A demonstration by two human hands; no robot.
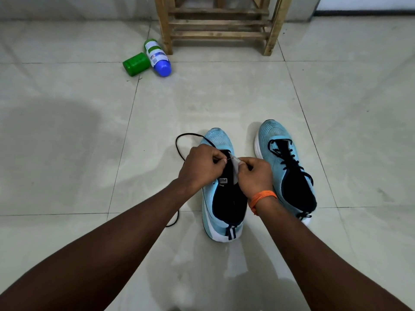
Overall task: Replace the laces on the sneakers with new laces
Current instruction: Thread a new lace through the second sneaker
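Observation:
Two light blue sneakers stand side by side on the tiled floor, toes pointing away from me. The right sneaker (287, 169) is laced with a dark lace. The left sneaker (221, 212) has its tongue pulled up and a black lace (179, 151) looping out over the floor to its left. My left hand (202, 167) pinches the tip of that lace over the eyelets. My right hand (254, 176), with an orange thread band at the wrist, grips the eyelet flap of the left sneaker. Both hands hide most of the eyelets.
A white bottle with a blue cap (158, 58) and a green container (135, 63) lie on the floor at the back left. A wooden rack (219, 25) stands against the far wall. The pale floor tiles (67, 142) spread on both sides.

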